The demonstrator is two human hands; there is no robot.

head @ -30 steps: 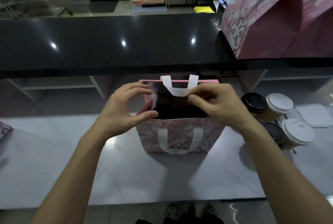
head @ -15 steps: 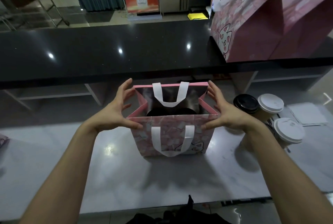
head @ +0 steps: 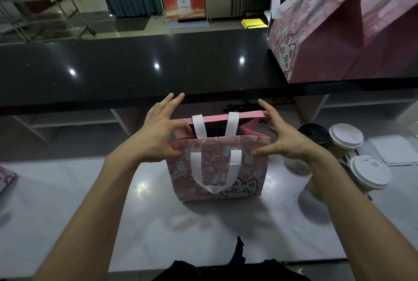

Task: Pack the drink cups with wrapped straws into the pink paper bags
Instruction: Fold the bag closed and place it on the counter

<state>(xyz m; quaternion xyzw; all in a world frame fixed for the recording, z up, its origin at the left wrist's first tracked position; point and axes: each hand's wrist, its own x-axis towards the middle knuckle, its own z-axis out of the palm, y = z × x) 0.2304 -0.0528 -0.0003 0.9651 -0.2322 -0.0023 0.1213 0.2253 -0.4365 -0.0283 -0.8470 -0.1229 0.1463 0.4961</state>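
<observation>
A small pink paper bag (head: pixel 217 167) with a cat print and white handles stands upright mid-table. My left hand (head: pixel 158 136) grips its left top corner, thumb on the front panel, some fingers on the side fold and two raised free. My right hand (head: pixel 280 140) grips the right top corner, thumb in front and fingertips at the back rim. The bag's dark inside hides whatever it holds. To the right stand a black-lidded cup (head: pixel 313 133) and two white-lidded cups (head: pixel 346 136) (head: pixel 368 174). Thin dark sticks lie between them; I cannot tell if they are straws.
Behind the white marble worktop (head: pixel 203 224) runs a raised black counter (head: pixel 135 65), with large pink bags (head: pixel 316 43) on its right end. Flat white sheets (head: pixel 398 149) lie right of the cups. A corner of another pink bag (head: pixel 4 176) shows at the left edge.
My hands went from the bag's handle and rim out to its two sides. The mouth first spread wide, and now the front panel stands closer to the back.
</observation>
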